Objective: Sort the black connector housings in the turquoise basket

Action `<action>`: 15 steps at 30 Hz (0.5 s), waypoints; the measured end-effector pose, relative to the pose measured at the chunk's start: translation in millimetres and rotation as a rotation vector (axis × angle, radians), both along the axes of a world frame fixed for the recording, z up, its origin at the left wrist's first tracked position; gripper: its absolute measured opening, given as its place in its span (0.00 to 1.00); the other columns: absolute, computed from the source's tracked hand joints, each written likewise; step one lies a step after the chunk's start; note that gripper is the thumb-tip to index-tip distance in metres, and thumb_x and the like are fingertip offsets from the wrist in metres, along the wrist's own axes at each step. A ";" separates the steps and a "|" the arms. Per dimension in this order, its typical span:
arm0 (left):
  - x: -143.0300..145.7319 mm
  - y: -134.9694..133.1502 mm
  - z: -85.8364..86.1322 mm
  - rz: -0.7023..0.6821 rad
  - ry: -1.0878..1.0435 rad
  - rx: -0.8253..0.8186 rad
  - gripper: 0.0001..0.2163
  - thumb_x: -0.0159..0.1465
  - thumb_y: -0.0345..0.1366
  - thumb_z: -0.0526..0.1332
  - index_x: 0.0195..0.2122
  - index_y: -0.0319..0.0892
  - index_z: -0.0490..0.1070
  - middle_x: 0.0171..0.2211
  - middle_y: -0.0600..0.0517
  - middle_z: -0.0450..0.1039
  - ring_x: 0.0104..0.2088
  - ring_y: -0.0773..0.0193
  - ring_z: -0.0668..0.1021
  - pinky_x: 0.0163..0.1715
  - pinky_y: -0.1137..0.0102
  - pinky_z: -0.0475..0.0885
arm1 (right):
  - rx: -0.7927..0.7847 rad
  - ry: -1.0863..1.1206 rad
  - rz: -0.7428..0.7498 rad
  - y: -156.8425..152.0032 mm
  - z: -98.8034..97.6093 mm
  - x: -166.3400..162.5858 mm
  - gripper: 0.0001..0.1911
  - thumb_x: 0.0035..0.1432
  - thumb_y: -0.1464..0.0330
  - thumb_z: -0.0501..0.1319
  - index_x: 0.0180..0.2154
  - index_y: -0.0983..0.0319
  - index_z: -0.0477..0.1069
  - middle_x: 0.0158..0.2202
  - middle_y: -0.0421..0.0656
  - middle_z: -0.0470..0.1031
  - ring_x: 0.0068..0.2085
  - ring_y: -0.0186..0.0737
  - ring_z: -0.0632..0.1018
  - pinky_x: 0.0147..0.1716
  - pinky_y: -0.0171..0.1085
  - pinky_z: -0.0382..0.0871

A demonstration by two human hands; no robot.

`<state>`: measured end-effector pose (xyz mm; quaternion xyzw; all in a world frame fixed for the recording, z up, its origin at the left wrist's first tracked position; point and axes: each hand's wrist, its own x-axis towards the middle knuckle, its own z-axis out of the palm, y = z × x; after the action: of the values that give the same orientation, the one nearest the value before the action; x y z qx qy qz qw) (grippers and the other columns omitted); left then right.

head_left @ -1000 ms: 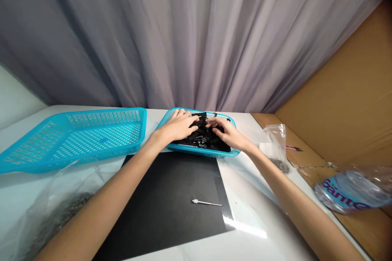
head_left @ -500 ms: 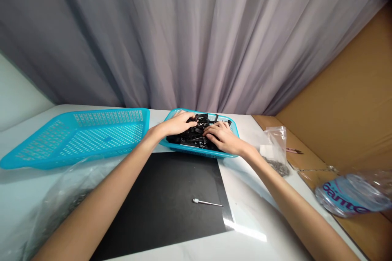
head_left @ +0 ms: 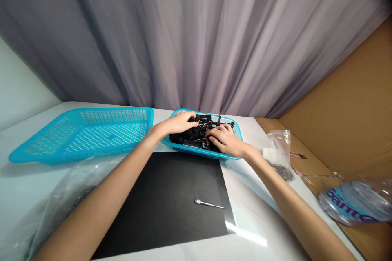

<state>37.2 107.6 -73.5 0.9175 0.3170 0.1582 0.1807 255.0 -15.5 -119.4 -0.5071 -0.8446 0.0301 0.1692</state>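
Note:
Both of my hands reach into a small blue basket (head_left: 183, 149) at the far middle of the table. It holds a pile of black plastic parts (head_left: 196, 134). My left hand (head_left: 179, 123) rests on the pile's left side with its fingers curled over the parts. My right hand (head_left: 225, 140) lies on the right side, fingers bent down into the parts. I cannot make out any single part held by either hand. A thin metal pin (head_left: 208, 204) lies on the black mat (head_left: 165, 200) in front of the basket.
A large empty blue basket (head_left: 85, 132) stands at the left. A clear bag of small metal pieces (head_left: 58, 208) lies near left, a smaller one (head_left: 280, 155) at right. A plastic bag with purple print (head_left: 355, 206) sits on the cardboard (head_left: 346, 106) at right. A grey curtain hangs behind.
My hands have shifted a little within the small basket, the left toward its far left rim and the right nearer the front. The view has drifted slightly.

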 end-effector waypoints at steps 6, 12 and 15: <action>-1.3 -9.1 0.9 0.051 -0.039 0.009 0.22 0.65 0.45 0.60 0.57 0.40 0.66 0.56 0.41 0.72 0.59 0.49 0.72 0.59 0.59 0.65 | 0.128 0.197 0.035 0.5 2.1 4.6 0.13 0.72 0.64 0.55 0.46 0.59 0.77 0.52 0.48 0.76 0.55 0.50 0.72 0.60 0.55 0.58; -1.3 -27.5 20.9 -0.241 -0.214 -0.249 0.23 0.66 0.48 0.63 0.61 0.47 0.66 0.56 0.49 0.74 0.59 0.55 0.74 0.61 0.59 0.66 | 0.161 0.736 0.036 -3.2 9.5 7.8 0.10 0.67 0.62 0.63 0.48 0.57 0.75 0.49 0.45 0.76 0.51 0.45 0.77 0.56 0.47 0.69; 8.5 -35.7 19.2 -0.319 -0.280 -0.339 0.26 0.61 0.43 0.71 0.59 0.44 0.68 0.54 0.47 0.76 0.58 0.56 0.76 0.60 0.61 0.69 | 0.022 1.022 0.013 -2.5 7.0 9.8 0.15 0.61 0.61 0.69 0.47 0.57 0.73 0.48 0.44 0.77 0.48 0.43 0.79 0.51 0.43 0.73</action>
<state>45.7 71.9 -54.3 0.8817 0.1623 0.1979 0.3964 264.9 -18.0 -112.4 -0.4206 -0.6573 0.2665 0.5656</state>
